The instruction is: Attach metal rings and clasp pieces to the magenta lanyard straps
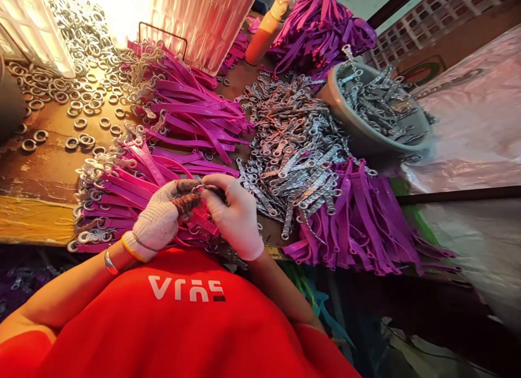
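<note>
Loose metal rings [61, 90] scattered at far left of the worn table [36, 172]; next to them, stacked purple straps [183, 112] with rings fitted on their ends. Centre, at the near edge: left hand [160, 218], knit glove with dark fingertips, and right hand [234, 212], white glove, both pinched on one small metal clip [204, 188], silvery, mostly hidden by fingers. Right: clip pile [293, 150], grey bowl [358, 131] of clips, more straps.

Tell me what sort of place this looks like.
Probably a small assembly workshop for lanyards or straps. A worn workbench holds heaps of purple straps, loose metal rings and metal clasps, more in a bowl. Gloved left hand and right hand work together.
</note>
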The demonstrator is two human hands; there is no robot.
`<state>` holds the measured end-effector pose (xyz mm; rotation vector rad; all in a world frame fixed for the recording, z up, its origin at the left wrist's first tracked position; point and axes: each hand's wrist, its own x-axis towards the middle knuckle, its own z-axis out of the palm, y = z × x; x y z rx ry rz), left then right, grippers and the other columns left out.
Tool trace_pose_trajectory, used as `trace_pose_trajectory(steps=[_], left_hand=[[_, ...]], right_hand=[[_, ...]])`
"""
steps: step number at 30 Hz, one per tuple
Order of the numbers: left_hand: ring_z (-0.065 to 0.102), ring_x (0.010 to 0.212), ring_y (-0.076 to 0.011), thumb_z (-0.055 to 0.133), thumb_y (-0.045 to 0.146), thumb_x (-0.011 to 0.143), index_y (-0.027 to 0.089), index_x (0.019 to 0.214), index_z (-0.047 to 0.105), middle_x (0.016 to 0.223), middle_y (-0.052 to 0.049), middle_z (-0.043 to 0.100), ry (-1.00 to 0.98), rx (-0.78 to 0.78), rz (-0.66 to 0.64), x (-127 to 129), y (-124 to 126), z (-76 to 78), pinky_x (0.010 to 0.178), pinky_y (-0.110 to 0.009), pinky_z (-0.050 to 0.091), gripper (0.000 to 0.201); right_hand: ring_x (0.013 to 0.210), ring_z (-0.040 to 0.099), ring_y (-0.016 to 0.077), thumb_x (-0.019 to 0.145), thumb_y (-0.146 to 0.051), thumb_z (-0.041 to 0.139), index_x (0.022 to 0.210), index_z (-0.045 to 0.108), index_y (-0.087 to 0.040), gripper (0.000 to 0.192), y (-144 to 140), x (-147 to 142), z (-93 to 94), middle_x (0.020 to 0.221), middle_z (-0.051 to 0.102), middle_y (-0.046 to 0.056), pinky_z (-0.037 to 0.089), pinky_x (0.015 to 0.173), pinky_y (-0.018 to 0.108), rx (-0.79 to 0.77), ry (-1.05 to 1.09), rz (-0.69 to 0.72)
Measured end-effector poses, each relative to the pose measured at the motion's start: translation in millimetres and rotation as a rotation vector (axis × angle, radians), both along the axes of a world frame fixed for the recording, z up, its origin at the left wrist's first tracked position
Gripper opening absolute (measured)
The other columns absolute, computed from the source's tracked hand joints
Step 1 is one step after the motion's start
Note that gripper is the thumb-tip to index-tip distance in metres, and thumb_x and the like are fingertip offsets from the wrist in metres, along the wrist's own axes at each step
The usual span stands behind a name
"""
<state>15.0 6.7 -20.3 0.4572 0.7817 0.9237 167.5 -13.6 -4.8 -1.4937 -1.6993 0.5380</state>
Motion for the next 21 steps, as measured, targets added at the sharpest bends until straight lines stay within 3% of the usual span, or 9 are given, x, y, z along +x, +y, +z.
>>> trace_pose_trajectory(steps=[3, 6, 8, 10, 12, 14, 17, 21], left_hand=[[0.059, 0.065, -0.0083, 0.085, 0.02, 0.069, 0.015, 0.107, 0.068, 0.086, -0.003, 0.07, 0.03, -0.027, 0.027, -5, -2, -3.1, 0.05, -0.015, 0.039, 0.041], [0.053, 0.057, -0.006, 0.083, 0.02, 0.073, 0.019, 0.119, 0.064, 0.084, -0.002, 0.069, 0.026, -0.04, -0.064, -12, 1, -3.3, 0.043, -0.014, 0.029, 0.05], [0.051, 0.055, -0.0059, 0.083, 0.022, 0.075, 0.021, 0.124, 0.063, 0.081, 0.0, 0.067, 0.025, -0.031, -0.142, -14, 3, -2.6, 0.044, -0.015, 0.03, 0.053], [0.05, 0.053, -0.0061, 0.083, 0.027, 0.075, 0.021, 0.123, 0.064, 0.078, 0.001, 0.064, 0.03, 0.005, -0.219, -14, 5, -2.0, 0.045, -0.016, 0.032, 0.051], [0.047, 0.052, -0.0063, 0.082, 0.031, 0.076, 0.018, 0.121, 0.065, 0.075, 0.001, 0.061, 0.04, 0.065, -0.301, -12, 5, -1.2, 0.045, -0.017, 0.032, 0.049], [0.045, 0.051, -0.0068, 0.08, 0.035, 0.079, 0.016, 0.123, 0.061, 0.072, 0.002, 0.058, 0.124, 0.118, -0.314, -12, 5, 0.4, 0.045, -0.018, 0.032, 0.052], [0.049, 0.054, -0.0088, 0.075, 0.039, 0.084, 0.016, 0.13, 0.053, 0.072, 0.002, 0.06, 0.326, 0.202, -0.212, -14, 4, 5.0, 0.048, -0.019, 0.036, 0.056], [0.063, 0.086, -0.0171, 0.076, 0.036, 0.082, 0.017, 0.115, 0.065, 0.098, -0.006, 0.069, 0.494, 0.465, -0.235, -15, 4, 14.3, 0.073, -0.024, 0.051, 0.04]], right_hand=[[0.084, 0.069, 0.0154, 0.09, -0.026, 0.063, 0.104, 0.072, -0.022, 0.017, 0, 4, 4.9, 0.101, 0.076, 0.001, 0.056, 0.082, 0.028, -0.119, 0.113, 0.052], [0.08, 0.07, 0.0152, 0.091, -0.028, 0.06, 0.104, 0.073, -0.021, 0.019, 5, 13, 10.4, 0.1, 0.076, 0.001, 0.056, 0.08, 0.029, -0.267, 0.172, 0.088], [0.095, 0.069, 0.0169, 0.093, -0.028, 0.057, 0.114, 0.071, -0.021, 0.025, 11, 18, 12.3, 0.11, 0.075, 0.002, 0.054, 0.091, 0.031, -0.27, 0.129, 0.168], [0.112, 0.065, 0.018, 0.096, -0.028, 0.054, 0.124, 0.066, -0.022, 0.031, 15, 20, 11.6, 0.124, 0.07, 0.004, 0.049, 0.102, 0.033, -0.232, 0.065, 0.34], [0.116, 0.063, 0.0183, 0.098, -0.028, 0.051, 0.125, 0.065, -0.022, 0.03, 16, 18, 8.3, 0.126, 0.069, 0.005, 0.047, 0.104, 0.033, -0.192, 0.023, 0.478], [0.11, 0.065, 0.0185, 0.1, -0.027, 0.05, 0.118, 0.068, -0.022, 0.026, 14, 17, 4.0, 0.117, 0.072, 0.006, 0.049, 0.099, 0.032, -0.151, -0.028, 0.477], [0.094, 0.066, 0.0186, 0.099, -0.023, 0.052, 0.107, 0.07, -0.02, 0.02, 9, 18, 1.5, 0.101, 0.074, 0.006, 0.047, 0.086, 0.029, -0.131, -0.21, 0.379], [0.069, 0.057, 0.0146, 0.094, -0.021, 0.058, 0.078, 0.066, -0.02, 0.019, 4, 22, 8.1, 0.073, 0.067, 0.001, 0.037, 0.067, 0.025, -0.153, -0.428, 0.361]])
